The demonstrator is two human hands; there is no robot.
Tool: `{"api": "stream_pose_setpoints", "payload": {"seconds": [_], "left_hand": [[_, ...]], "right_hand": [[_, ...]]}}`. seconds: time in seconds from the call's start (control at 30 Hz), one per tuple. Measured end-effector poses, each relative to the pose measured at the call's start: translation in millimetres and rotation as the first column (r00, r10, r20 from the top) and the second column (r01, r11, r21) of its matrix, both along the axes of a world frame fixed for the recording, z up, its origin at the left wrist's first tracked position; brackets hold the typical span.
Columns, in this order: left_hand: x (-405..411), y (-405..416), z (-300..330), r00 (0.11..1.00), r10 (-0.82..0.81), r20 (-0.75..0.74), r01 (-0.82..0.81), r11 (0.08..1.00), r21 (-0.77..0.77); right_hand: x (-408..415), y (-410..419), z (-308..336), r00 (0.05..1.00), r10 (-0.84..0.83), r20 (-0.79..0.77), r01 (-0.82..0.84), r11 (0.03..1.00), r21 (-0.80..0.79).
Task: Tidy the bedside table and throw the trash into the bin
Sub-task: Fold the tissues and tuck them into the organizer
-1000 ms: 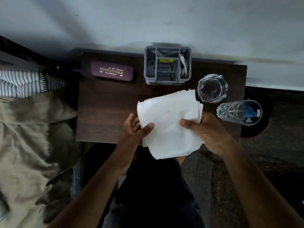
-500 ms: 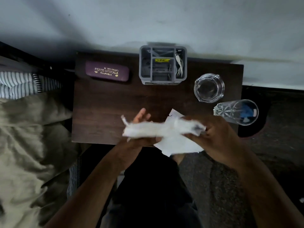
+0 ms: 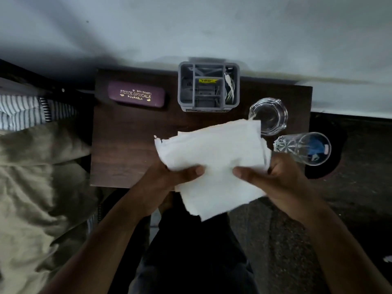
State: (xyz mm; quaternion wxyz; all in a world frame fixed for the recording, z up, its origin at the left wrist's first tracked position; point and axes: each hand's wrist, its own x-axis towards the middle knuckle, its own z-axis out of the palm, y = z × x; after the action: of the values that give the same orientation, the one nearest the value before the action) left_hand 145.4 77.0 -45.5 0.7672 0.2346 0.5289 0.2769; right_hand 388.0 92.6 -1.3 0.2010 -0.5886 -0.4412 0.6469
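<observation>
While both hands gripped it, the white tissue (image 3: 214, 158) hung spread over the front edge of the desk (image 3: 131, 149), its upper part above the wood and its lower torn corner dangling past the edge over the person's dark trousers. The left hand (image 3: 167, 179) was closed on the tissue's lower left side, thumb pressed on top and the other fingers hidden beneath the sheet, so the paper lay mostly at two o'clock from that hand. The right hand (image 3: 275, 177) pinched the right side in the same way, thumb on top and pointing inward, with the tissue stretching from it toward ten o'clock. The two thumbs lay near each other on the sheet but apart.

At twelve o'clock from the tissue, a grey organiser (image 3: 209, 87) with several compartments stood at the back edge of the desk, holding a white cable in its right compartment. A purple glasses case (image 3: 136, 96) with gold lettering lay at ten o'clock, well apart from the tissue. A clear jar (image 3: 269, 115) stood at two o'clock, its near rim partly covered by the tissue's top right corner. Just beside the right hand, at its one o'clock, a cut-glass tumbler (image 3: 303, 148) lay on its side at the desk's right edge. A bed with an olive blanket (image 3: 36, 177) lay at nine o'clock.
</observation>
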Motion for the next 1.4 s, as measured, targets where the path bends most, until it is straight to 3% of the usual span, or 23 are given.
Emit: {"api": "stream_pose_setpoints", "payload": {"seconds": [0.07,0.17,0.33,0.4,0.5,0.7,0.9,1.03,1.1,1.23,1.3,1.4], "left_hand": [[3.4,-1.8,4.4,1.0,0.016,0.006,-0.016,1.0,-0.002],[-2.3,-15.4,-15.0,0.975,-0.108,-0.193,0.097,0.993,-0.066],[3.4,-21.9,-34.9,0.78,-0.473,-0.41,0.45,0.879,-0.158],[9.6,-22.5,-38.4,0.695,-0.551,-0.461,0.523,0.828,-0.202],[20.3,-22.9,-43.1,0.649,-0.612,-0.451,0.581,0.782,-0.225],[57.5,-21.2,-52.2,0.671,-0.464,-0.578,0.441,0.877,-0.192],[94.3,-13.4,-60.3,0.514,-0.382,-0.768,0.471,0.874,-0.119],[102.9,-15.5,-59.7,0.42,-0.27,-0.866,0.509,0.86,-0.021],[106.2,-16.2,-58.2,0.427,-0.263,-0.865,0.5,0.866,-0.016],[111.0,-16.4,-55.4,0.517,-0.243,-0.82,0.382,0.924,-0.033],[111.8,-16.4,-54.1,0.546,-0.232,-0.805,0.348,0.937,-0.034],[109.0,-14.7,-53.7,0.582,-0.233,-0.779,0.325,0.945,-0.04]], "right_hand": [[-2.9,-13.9,-16.5,0.997,-0.075,-0.008,0.074,0.993,-0.093],[-3.9,-49.2,-41.2,0.986,-0.169,-0.011,0.161,0.957,-0.242],[-8.7,-103.4,-69.6,0.924,-0.379,0.049,0.375,0.872,-0.316],[-9.5,-120.0,-77.3,0.89,-0.452,0.061,0.443,0.825,-0.351],[-7.3,-129.1,-85.1,0.856,-0.502,0.124,0.508,0.772,-0.381],[4.1,-114.5,-104.4,0.805,-0.52,0.287,0.592,0.74,-0.32],[-0.5,-90.9,-121.3,0.712,-0.493,0.5,0.65,0.732,-0.205],[-12.9,-85.5,-116.0,0.624,-0.362,0.692,0.56,0.825,-0.073],[-17.6,-83.7,-112.0,0.566,-0.358,0.742,0.553,0.833,-0.021],[-26.8,-78.2,-111.2,0.542,-0.491,0.682,0.737,0.667,-0.106],[-26.9,-75.1,-111.4,0.481,-0.629,0.611,0.847,0.513,-0.14],[-18.1,-72.0,-107.5,0.389,-0.795,0.465,0.913,0.266,-0.31]]}}
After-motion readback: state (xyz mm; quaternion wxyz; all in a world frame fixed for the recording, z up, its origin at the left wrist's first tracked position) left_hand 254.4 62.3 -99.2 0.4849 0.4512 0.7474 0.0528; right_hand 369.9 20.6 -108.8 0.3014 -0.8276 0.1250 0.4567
